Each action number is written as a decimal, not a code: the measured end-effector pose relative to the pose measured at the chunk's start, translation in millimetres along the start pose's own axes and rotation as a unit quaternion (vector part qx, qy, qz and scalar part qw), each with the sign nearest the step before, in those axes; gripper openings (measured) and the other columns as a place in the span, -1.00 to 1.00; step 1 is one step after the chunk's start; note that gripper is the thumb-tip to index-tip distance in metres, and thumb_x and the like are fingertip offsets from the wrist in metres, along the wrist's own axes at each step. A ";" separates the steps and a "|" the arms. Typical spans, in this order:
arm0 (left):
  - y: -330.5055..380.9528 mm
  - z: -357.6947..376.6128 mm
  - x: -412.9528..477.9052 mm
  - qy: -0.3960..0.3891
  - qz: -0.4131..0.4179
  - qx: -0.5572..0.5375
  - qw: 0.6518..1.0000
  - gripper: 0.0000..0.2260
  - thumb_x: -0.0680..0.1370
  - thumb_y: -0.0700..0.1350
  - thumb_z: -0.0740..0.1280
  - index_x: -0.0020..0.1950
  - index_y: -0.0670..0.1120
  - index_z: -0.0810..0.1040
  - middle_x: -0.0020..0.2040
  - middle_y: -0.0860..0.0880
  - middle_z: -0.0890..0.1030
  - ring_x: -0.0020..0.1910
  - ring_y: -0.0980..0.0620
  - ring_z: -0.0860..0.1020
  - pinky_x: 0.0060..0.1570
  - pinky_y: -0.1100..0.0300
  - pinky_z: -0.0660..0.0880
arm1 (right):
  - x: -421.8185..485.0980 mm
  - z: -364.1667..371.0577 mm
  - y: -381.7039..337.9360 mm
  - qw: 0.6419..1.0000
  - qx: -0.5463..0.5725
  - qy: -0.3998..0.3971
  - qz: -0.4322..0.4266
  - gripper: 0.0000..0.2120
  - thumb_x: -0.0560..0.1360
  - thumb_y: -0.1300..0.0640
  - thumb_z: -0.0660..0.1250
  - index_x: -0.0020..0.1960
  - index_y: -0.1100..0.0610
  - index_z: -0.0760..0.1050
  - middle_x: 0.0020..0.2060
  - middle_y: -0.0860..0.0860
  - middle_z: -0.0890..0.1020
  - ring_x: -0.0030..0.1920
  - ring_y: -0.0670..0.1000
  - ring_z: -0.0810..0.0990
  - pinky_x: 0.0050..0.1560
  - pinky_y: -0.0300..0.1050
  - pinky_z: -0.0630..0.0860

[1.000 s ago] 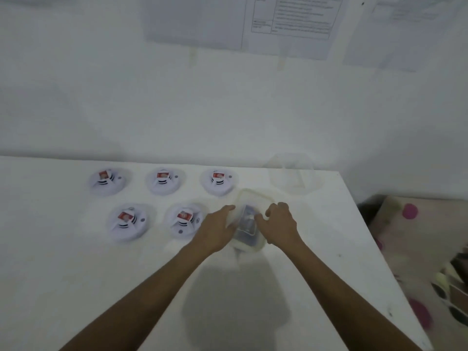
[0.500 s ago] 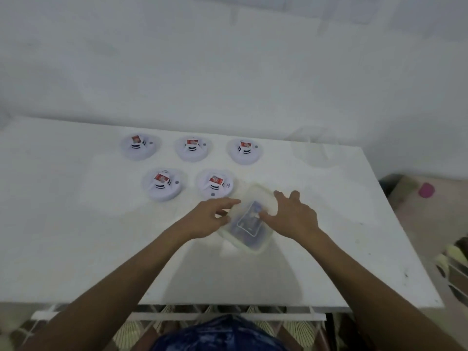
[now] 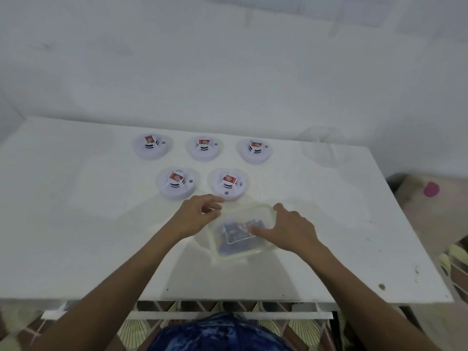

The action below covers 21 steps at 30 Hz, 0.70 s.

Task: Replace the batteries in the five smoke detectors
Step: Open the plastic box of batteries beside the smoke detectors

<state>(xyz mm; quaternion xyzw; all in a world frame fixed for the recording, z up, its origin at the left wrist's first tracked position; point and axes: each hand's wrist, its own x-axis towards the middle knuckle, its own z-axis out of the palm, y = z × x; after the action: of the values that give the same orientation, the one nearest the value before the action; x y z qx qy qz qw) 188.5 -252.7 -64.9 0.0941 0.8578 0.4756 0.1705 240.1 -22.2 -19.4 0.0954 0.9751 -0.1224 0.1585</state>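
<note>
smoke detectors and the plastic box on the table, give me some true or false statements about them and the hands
1. Five smoke detectors lie on the table, three in the far row and two in the near row. True.
2. The clear container sits to the left of all the detectors. False: it lies nearer the person, just in front of the near-right detector.
3. The right hand rests on top of the container. True.
4. The left hand has lifted a detector off the table. False: all five lie on the table, and this hand's fingers curl at the container's left rim.
5. Each detector has a red label on top. True.
</note>
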 end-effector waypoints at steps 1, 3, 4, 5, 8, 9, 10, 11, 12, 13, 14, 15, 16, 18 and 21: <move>-3.8 -0.6 -2.5 0.013 -0.008 -0.007 1.000 -0.76 0.54 -0.11 0.34 0.20 0.04 0.57 0.08 0.06 0.65 0.03 0.15 0.59 0.12 0.17 0.51 | -2.8 3.2 -3.6 1.000 0.011 -0.008 0.003 -0.19 0.29 -0.49 0.25 0.27 0.09 0.30 0.03 0.03 0.57 -0.04 0.08 0.56 -0.17 -0.10 0.42; -11.1 -0.9 -8.6 0.039 -0.024 -0.024 0.999 -0.79 0.56 -0.06 0.32 0.18 0.04 0.60 0.09 0.10 0.64 0.04 0.18 0.58 0.08 0.26 0.48 | -7.1 9.5 -10.4 0.999 0.033 -0.022 0.008 -0.18 0.28 -0.52 0.23 0.24 0.10 0.31 0.02 0.03 0.56 -0.08 0.05 0.53 -0.17 -0.09 0.44; -14.2 -0.9 -11.6 0.052 -0.034 -0.032 0.998 -0.80 0.56 -0.03 0.32 0.16 0.05 0.60 0.08 0.12 0.63 0.04 0.21 0.57 0.04 0.31 0.46 | -8.4 13.0 -13.4 0.999 0.042 -0.026 0.010 -0.17 0.27 -0.53 0.22 0.23 0.11 0.30 0.02 0.03 0.55 -0.08 0.04 0.53 -0.16 -0.09 0.46; -16.5 -0.5 -14.6 0.064 -0.044 -0.040 0.996 -0.81 0.56 -0.01 0.31 0.14 0.05 0.61 0.07 0.14 0.63 0.03 0.22 0.57 0.01 0.33 0.43 | -9.7 16.4 -15.8 0.998 0.053 -0.027 0.013 -0.16 0.27 -0.54 0.22 0.23 0.11 0.30 0.00 0.02 0.55 -0.08 0.03 0.54 -0.15 -0.09 0.48; -20.8 4.0 -22.1 0.106 -0.076 -0.067 0.989 -0.82 0.57 0.05 0.27 0.07 0.05 0.61 0.02 0.16 0.63 0.02 0.18 0.57 0.01 0.26 0.45 | -12.4 26.1 -19.7 0.995 0.095 -0.017 0.029 -0.20 0.23 -0.55 0.22 0.16 0.07 0.31 -0.12 -0.04 0.51 -0.16 -0.02 0.54 -0.19 -0.09 0.52; -21.6 6.4 -23.6 0.120 -0.089 -0.072 0.986 -0.81 0.57 0.08 0.26 0.04 0.05 0.61 0.00 0.15 0.63 0.00 0.15 0.58 0.02 0.22 0.47 | -12.6 28.8 -20.2 0.993 0.111 -0.011 0.033 -0.21 0.22 -0.55 0.23 0.14 0.06 0.31 -0.14 -0.06 0.51 -0.18 -0.04 0.54 -0.20 -0.09 0.53; -22.0 9.1 -24.7 0.132 -0.102 -0.073 0.983 -0.79 0.57 0.11 0.24 0.02 0.04 0.60 -0.02 0.13 0.63 -0.01 0.12 0.58 0.03 0.18 0.49 | -12.4 31.3 -20.0 0.991 0.126 -0.004 0.037 -0.23 0.22 -0.55 0.25 0.12 0.05 0.32 -0.16 -0.07 0.52 -0.19 -0.05 0.54 -0.21 -0.09 0.53; -21.9 11.8 -25.5 0.144 -0.113 -0.072 0.981 -0.75 0.57 0.14 0.23 0.00 0.02 0.60 -0.04 0.11 0.64 -0.03 0.09 0.59 0.03 0.15 0.50 | -12.1 32.9 -20.0 0.990 0.136 0.001 0.039 -0.25 0.23 -0.54 0.26 0.11 0.04 0.32 -0.17 -0.07 0.52 -0.19 -0.05 0.54 -0.23 -0.10 0.52; -21.6 13.7 -25.9 0.153 -0.124 -0.069 0.978 -0.71 0.56 0.16 0.23 -0.01 -0.01 0.60 -0.05 0.09 0.64 -0.05 0.07 0.59 0.03 0.12 0.50 | -11.4 34.2 -19.9 0.989 0.142 0.004 0.040 -0.26 0.23 -0.53 0.27 0.10 0.04 0.31 -0.18 -0.08 0.52 -0.20 -0.06 0.54 -0.24 -0.11 0.51; -21.2 14.7 -25.9 0.159 -0.131 -0.070 0.976 -0.69 0.56 0.18 0.22 -0.03 -0.03 0.60 -0.07 0.07 0.64 -0.06 0.05 0.58 0.03 0.10 0.50 | -10.9 34.9 -20.2 0.989 0.145 0.005 0.038 -0.27 0.23 -0.53 0.27 0.10 0.03 0.31 -0.19 -0.09 0.53 -0.20 -0.06 0.54 -0.26 -0.11 0.49; -21.7 14.9 -25.4 0.161 -0.138 -0.071 0.975 -0.67 0.55 0.19 0.22 -0.06 -0.04 0.60 -0.10 0.06 0.64 -0.07 0.04 0.58 0.03 0.09 0.50 | -9.8 35.8 -20.3 0.989 0.146 0.003 0.035 -0.27 0.23 -0.53 0.28 0.09 0.03 0.31 -0.19 -0.09 0.53 -0.21 -0.06 0.54 -0.28 -0.12 0.48; -22.9 14.1 -24.7 0.159 -0.144 -0.073 0.974 -0.66 0.55 0.21 0.22 -0.08 -0.04 0.59 -0.11 0.06 0.64 -0.08 0.03 0.58 0.02 0.07 0.51 | -8.8 36.3 -20.4 0.989 0.146 0.001 0.032 -0.28 0.24 -0.52 0.28 0.09 0.03 0.31 -0.19 -0.08 0.54 -0.21 -0.06 0.54 -0.29 -0.12 0.48; -24.2 12.1 -24.5 0.151 -0.150 -0.076 0.974 -0.65 0.54 0.22 0.23 -0.10 -0.03 0.59 -0.13 0.06 0.64 -0.08 0.02 0.58 0.02 0.05 0.52 | -7.6 37.0 -19.9 0.989 0.147 -0.001 0.029 -0.29 0.25 -0.51 0.28 0.08 0.03 0.31 -0.19 -0.08 0.54 -0.21 -0.06 0.55 -0.29 -0.11 0.48; -27.3 6.1 -24.8 0.127 -0.154 -0.111 0.974 -0.66 0.50 0.24 0.27 -0.10 -0.01 0.60 -0.14 0.04 0.65 -0.09 -0.01 0.61 -0.01 0.00 0.56 | -5.2 36.6 -18.6 0.987 0.159 -0.003 0.025 -0.34 0.31 -0.47 0.28 0.08 0.05 0.33 -0.17 -0.06 0.55 -0.20 -0.04 0.55 -0.25 -0.09 0.51; -29.1 -4.8 -28.4 0.079 -0.146 -0.198 0.966 -0.80 0.51 0.10 0.36 -0.01 0.00 0.63 -0.05 -0.01 0.66 -0.05 -0.03 0.64 -0.03 -0.02 0.61 | -0.1 35.6 -14.7 0.970 0.241 -0.035 0.026 -0.45 0.40 -0.36 0.29 0.09 0.08 0.40 -0.12 -0.02 0.57 -0.15 -0.02 0.58 -0.19 -0.07 0.58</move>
<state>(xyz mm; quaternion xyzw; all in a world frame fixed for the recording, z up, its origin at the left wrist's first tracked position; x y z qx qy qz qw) 212.9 -281.1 -81.4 -0.1057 0.7619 0.6118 0.1846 247.1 -45.8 -49.0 0.1520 0.9080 -0.3524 0.1680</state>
